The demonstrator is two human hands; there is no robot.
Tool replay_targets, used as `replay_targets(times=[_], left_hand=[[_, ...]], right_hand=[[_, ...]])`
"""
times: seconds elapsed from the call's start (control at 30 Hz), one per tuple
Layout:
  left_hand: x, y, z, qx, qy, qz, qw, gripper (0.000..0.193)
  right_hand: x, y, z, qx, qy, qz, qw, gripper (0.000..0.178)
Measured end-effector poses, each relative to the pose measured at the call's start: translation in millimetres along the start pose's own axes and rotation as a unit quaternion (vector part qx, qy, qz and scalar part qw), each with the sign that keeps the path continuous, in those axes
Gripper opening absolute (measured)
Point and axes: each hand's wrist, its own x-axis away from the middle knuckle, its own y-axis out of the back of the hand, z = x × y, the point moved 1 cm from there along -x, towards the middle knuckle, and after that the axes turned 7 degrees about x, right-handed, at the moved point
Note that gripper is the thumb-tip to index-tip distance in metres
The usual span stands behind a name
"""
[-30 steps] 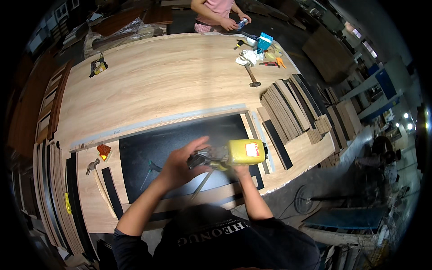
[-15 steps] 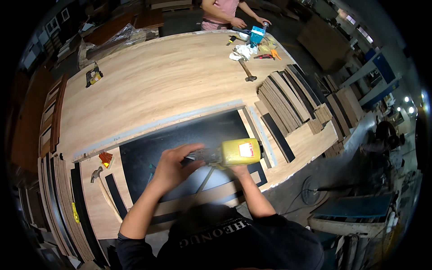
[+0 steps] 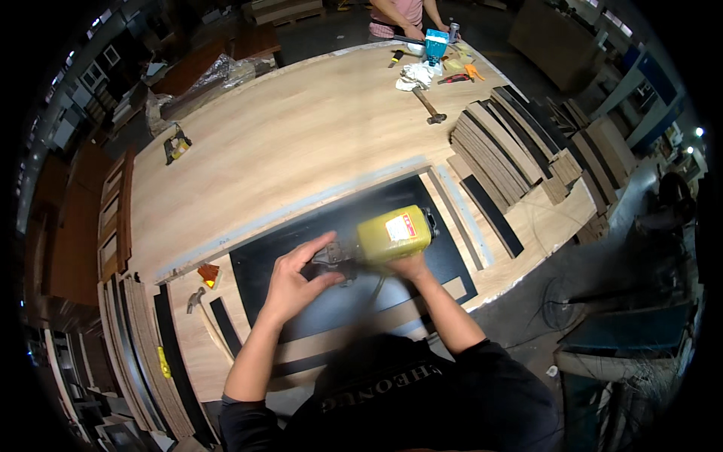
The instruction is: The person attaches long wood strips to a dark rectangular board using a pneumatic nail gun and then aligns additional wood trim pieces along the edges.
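Observation:
A yellow nail gun (image 3: 393, 235) with a dark front end is held above a black panel (image 3: 316, 226) framed by wood strips on the bench. My right hand (image 3: 409, 265) grips it from below, fingers mostly hidden by the yellow body. At the dark end, my left hand (image 3: 292, 280) curves around with thumb and fingers on either side; blur and the tool hide the exact contact. A claw hammer (image 3: 202, 305) lies left of the panel, beside a small orange-brown packet (image 3: 208, 275).
Stacked wood strips (image 3: 493, 154) lie on the right and more boards (image 3: 139, 346) on the left. Another nail gun (image 3: 178, 147) rests at the far left of the bench. A second hammer (image 3: 429, 105) and a blue tool (image 3: 436, 47) lie near a person (image 3: 399, 16) across the bench.
The view has shifted, so the bench appears farther right and turned. The nail gun is nearer the panel's middle, its yellow end tilted farther away. Both hands stay at the tool.

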Motion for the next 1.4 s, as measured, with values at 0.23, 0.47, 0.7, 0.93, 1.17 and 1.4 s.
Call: replay_targets(times=[0.23, 0.47, 0.7, 0.93, 1.17, 1.4], left_hand=[[4, 11, 3, 0.226, 0.043, -0.045, 0.972, 0.085], [1, 15, -19, 0.059, -0.029, -0.040, 0.997, 0.069], [-1, 14, -20, -0.009, 0.016, -0.045, 0.999, 0.042], [21, 25, 56, 0.703, -0.011, -0.124, 0.700, 0.041], [28, 27, 52, 0.776, -0.062, -0.114, 0.618, 0.043], [33, 25, 17, 0.291, 0.015, -0.144, 0.946, 0.039]], right_hand=[[-20, -2, 11, -0.221, -0.101, 0.010, 0.970, 0.048], [-13, -4, 6, -0.231, -0.119, -0.002, 0.966, 0.056], [4, -14, -5, -0.088, -0.116, 0.026, 0.989, 0.059], [4, -15, 0, 0.007, -0.047, 0.012, 0.999, 0.054], [8, -14, -10, 0.016, -0.034, 0.011, 0.999, 0.051], [17, -21, -18, 0.101, 0.003, 0.000, 0.995, 0.048]])
